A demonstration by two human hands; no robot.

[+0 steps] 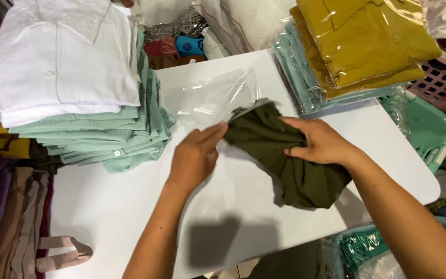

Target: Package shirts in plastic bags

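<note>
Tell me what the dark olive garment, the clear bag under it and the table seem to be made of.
Dark olive garment: soft matte woven or knit cloth, judging by its limp folds.
Clear bag: thin glossy plastic film; it wrinkles and reflects light.
Table: smooth white board, probably laminate or plastic, with an even, slightly shiny surface; the core is not visible.

The dark olive garment is folded into a soft, creased bundle and lies on the white worktop, slightly right of centre. The clear plastic bag lies flat and wrinkled behind it, its open mouth meeting the upper edge of the garment, which sits at the opening.
</note>
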